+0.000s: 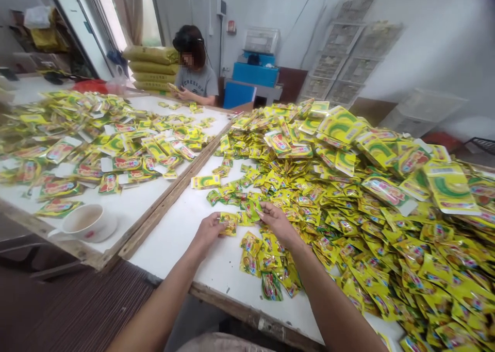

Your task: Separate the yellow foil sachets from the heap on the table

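My left hand (208, 232) is closed on a small yellow sachet (229, 223), pinched between thumb and fingers just above the white tabletop (181, 244). To its right, my right hand (279, 225) pinches the edge of a green sachet (253, 211). Another yellow sachet (243, 218) lies between the two hands. Nearer to me is a small group of yellow sachets (266, 254) with a green sachet (271, 286) at its front. Beyond my hands, several green sachets (228, 189) are scattered beside a large heap of yellow sachets (359, 244).
Larger yellow-green packets (371, 146) top the heap at right. On the left table, more packets (124, 161) spread out near a white cup (82, 222) on a saucer. Wooden rails (170, 192) edge both tables. Another person (197, 73) sits across, handling a packet.
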The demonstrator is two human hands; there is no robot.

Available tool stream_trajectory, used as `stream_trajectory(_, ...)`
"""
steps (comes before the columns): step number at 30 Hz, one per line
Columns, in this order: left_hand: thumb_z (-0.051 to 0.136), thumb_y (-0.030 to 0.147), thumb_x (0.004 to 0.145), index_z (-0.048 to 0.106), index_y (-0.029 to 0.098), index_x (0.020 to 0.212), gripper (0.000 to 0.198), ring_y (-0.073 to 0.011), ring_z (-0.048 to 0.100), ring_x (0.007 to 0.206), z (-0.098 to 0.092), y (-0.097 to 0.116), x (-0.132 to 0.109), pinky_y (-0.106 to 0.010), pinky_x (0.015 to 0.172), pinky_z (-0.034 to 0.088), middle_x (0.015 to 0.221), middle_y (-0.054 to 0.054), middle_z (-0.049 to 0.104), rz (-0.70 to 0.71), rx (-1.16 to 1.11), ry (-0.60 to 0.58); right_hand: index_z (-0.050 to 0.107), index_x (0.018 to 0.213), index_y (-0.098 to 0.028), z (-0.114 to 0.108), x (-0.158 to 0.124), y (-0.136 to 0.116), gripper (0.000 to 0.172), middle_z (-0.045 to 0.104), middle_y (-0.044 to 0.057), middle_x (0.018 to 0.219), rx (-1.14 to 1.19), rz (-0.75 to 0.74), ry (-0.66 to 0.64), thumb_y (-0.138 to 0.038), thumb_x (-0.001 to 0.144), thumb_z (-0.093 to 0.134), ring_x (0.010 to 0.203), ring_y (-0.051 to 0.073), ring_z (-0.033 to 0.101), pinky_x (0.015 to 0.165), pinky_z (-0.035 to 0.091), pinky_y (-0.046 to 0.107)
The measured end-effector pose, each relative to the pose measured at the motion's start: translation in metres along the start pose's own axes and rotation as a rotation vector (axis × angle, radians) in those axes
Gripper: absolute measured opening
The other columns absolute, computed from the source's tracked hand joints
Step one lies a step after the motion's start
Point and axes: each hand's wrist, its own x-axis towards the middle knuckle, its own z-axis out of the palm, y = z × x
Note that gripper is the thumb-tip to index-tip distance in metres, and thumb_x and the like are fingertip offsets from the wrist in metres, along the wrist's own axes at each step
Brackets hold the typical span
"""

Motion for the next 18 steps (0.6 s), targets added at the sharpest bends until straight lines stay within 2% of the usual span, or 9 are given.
stream_trajectory(3,0.069,0.036,0.064,0.063,0.016,0.082,0.027,-0.013,0.057,0.066,0.013,0.007,-0.008,-0.021,0.057,0.041,0.076,-0.002,0.066,0.011,-0.053,-0.133,0.059,0.081,-0.02,-0.002,-0.021,-0.014,0.029,0.054,-0.001,0.074,0.097,0.076,-0.187,-0.046,0.069,0.064,0.066,0.013,0.049,0.062,0.045,0.026)
stream_trajectory(6,0.068,0.041,0.066,0.062,0.015,0.075,0.028,-0.0125,0.055,0.064,0.028,0.008,-0.017,-0.021,0.056,0.04,0.07,-0.002,0.063,0.043,-0.102,-0.242,0.059,0.074,-0.019,-0.002,-0.033,-0.021,0.023,0.05,-0.003,0.065,-0.051,0.105,-0.239,-0.042,0.071,0.061,0.059,0.011,0.044,0.057,0.038,0.024)
stream_trajectory(8,0.074,0.039,0.06,0.061,0.014,0.074,0.031,-0.0125,0.054,0.062,0.036,0.004,-0.021,-0.021,0.056,0.039,0.065,0.0,0.061,0.075,-0.085,-0.237,0.059,0.071,-0.019,-0.002,-0.037,-0.021,0.018,0.045,-0.005,0.057,-0.217,0.08,-0.161,-0.037,0.072,0.059,0.053,0.01,0.038,0.052,0.032,0.023)
stream_trajectory(10,0.078,0.036,0.054,0.06,0.014,0.071,0.033,-0.0127,0.054,0.06,0.042,-0.003,-0.022,-0.022,0.056,0.04,0.06,0.002,0.059,0.101,-0.07,-0.178,0.059,0.071,-0.019,0.001,-0.04,-0.016,0.014,0.042,-0.006,0.052,-0.338,0.037,-0.016,-0.033,0.072,0.058,0.049,0.01,0.035,0.049,0.027,0.022)
stream_trajectory(13,0.078,0.035,0.054,0.058,0.015,0.068,0.032,-0.0125,0.053,0.058,0.048,-0.011,-0.021,-0.022,0.057,0.04,0.058,0.003,0.057,0.13,-0.063,-0.092,0.058,0.08,-0.019,0.008,-0.047,-0.005,0.021,0.045,-0.005,0.055,-0.218,0.033,0.195,-0.038,0.072,0.057,0.05,0.011,0.038,0.049,0.03,0.023)
stream_trajectory(15,0.077,0.033,0.055,0.059,0.015,0.068,0.029,-0.0121,0.053,0.059,0.052,-0.013,-0.021,-0.022,0.057,0.04,0.059,0.003,0.057,0.157,-0.043,-0.085,0.057,0.084,-0.019,0.014,-0.052,0.002,0.03,0.048,-0.003,0.059,-0.094,0.05,0.268,-0.045,0.07,0.06,0.052,0.012,0.042,0.049,0.033,0.023)
stream_trajectory(18,0.076,0.031,0.057,0.057,0.015,0.065,0.026,-0.0111,0.052,0.057,0.058,-0.013,-0.024,-0.021,0.055,0.039,0.058,0.004,0.057,0.147,-0.053,-0.113,0.059,0.076,-0.019,0.019,-0.063,0.007,0.03,0.048,-0.004,0.054,-0.203,0.014,0.346,-0.047,0.068,0.064,0.049,0.011,0.039,0.048,0.031,0.023)
